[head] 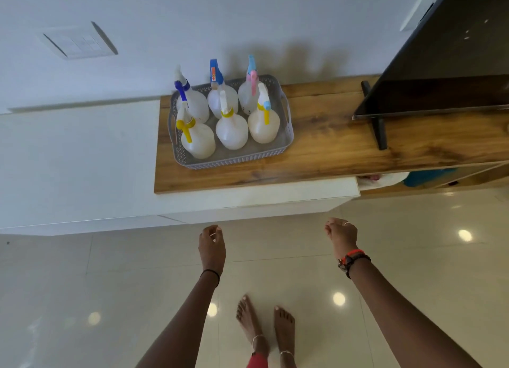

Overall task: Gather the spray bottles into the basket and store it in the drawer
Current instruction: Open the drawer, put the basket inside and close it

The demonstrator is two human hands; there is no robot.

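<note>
A grey perforated basket [239,160] stands on the left end of a wooden cabinet top [330,147]. Several white spray bottles stand upright inside it, among them one with a yellow trigger [197,139], one with a blue head [221,92] and one with a pink trigger [250,92]. My left hand [212,246] and my right hand [341,235] hang over the floor in front of the cabinet, well short of the basket. Both hold nothing, with fingers loosely curled. A white drawer front [261,197] lies below the wooden top.
A dark TV screen [440,64] on a black stand [378,130] occupies the right of the wooden top. An open compartment with a blue item [429,176] shows under the top at right. A wall switch plate [80,41] is at upper left. My bare feet stand on glossy tiles [110,285].
</note>
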